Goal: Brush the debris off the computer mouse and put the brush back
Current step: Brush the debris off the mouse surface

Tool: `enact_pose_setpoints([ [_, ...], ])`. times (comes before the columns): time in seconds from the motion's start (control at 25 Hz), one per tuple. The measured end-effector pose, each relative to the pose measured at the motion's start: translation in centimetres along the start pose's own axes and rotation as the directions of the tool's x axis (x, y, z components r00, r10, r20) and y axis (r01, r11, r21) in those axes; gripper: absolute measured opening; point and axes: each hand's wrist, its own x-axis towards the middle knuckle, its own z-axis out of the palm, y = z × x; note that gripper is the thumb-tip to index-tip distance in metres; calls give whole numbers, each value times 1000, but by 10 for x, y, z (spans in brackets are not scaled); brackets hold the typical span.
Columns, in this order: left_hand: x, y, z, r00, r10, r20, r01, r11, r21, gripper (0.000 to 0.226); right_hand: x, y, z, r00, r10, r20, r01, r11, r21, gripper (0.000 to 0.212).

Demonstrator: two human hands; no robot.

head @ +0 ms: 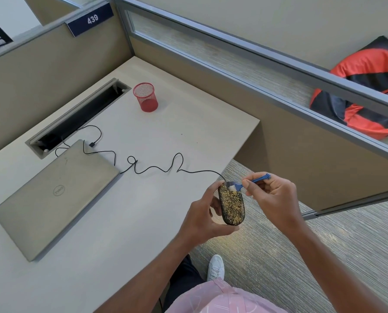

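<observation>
My left hand (pixel 203 219) holds a black computer mouse (pixel 231 203) in the air just past the desk's right edge. Yellow debris speckles most of the mouse's top. Its black cable (pixel 157 169) snakes back across the desk toward the laptop. My right hand (pixel 270 195) pinches a small blue brush (pixel 255 180) by its handle. The brush's white bristles touch the far end of the mouse. A red mesh cup (pixel 146 97) stands upright and empty near the back of the desk.
A shut grey laptop (pixel 55 197) lies on the pale desk (pixel 143 136) at the left, beside an open cable slot (pixel 80 116). Cubicle partitions close off the back and right. Grey carpet, my white shoe (pixel 216 266) and an orange-black bag (pixel 364 86) lie beyond.
</observation>
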Motion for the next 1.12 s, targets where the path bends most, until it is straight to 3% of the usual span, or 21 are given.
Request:
enact_pose_setpoints([
  [0.24,-1,0,0,1000,9,-16,-9,1000,14,124,4,-10,8,997,-36,-63,36,999,-1,4],
  [0.48,-3,0,-4,1000,10,-24,-9,1000,11,123,-4,-9,7,994,-102,-29,99,992,-79,9],
  [1.12,-8,3,-6,999,44,-5,-44,999,31,123,1,-19,8,998,-55,-40,53,997,-50,3],
])
